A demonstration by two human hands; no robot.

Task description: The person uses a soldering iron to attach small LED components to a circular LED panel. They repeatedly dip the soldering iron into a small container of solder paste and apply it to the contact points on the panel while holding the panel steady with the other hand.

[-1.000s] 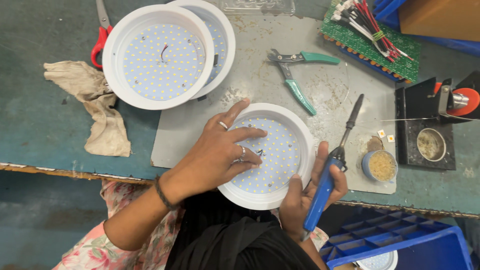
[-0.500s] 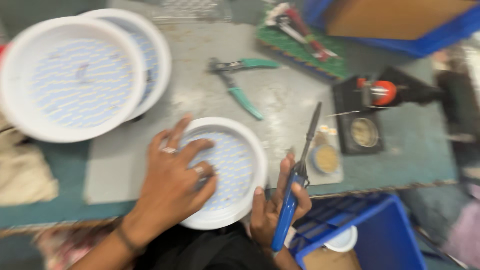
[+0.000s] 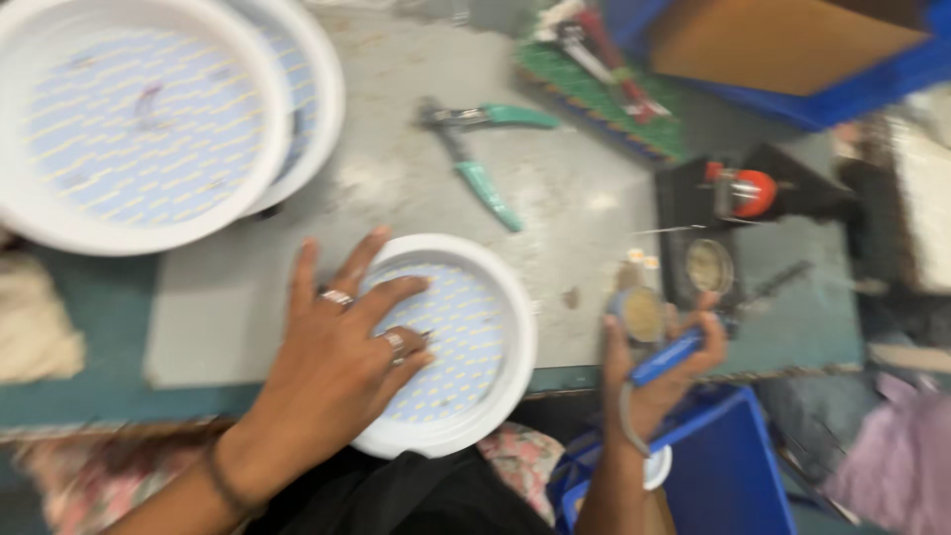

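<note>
Beside round lamp (image 3: 461, 342), pliers (image 3: 475, 159), solder stand (image 3: 738, 233)

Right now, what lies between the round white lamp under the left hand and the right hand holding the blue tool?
Head view: only bare grey mat and table edge between lamp and right hand.

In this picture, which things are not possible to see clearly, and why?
All in the head view:
- Tip of the blue-handled tool in the right hand: lost in motion blur.
- Centre of the round white lamp: covered by the left hand.
- Larger white lamp: cut by the left and top edges.
- Items in the green tray: too blurred.
</note>
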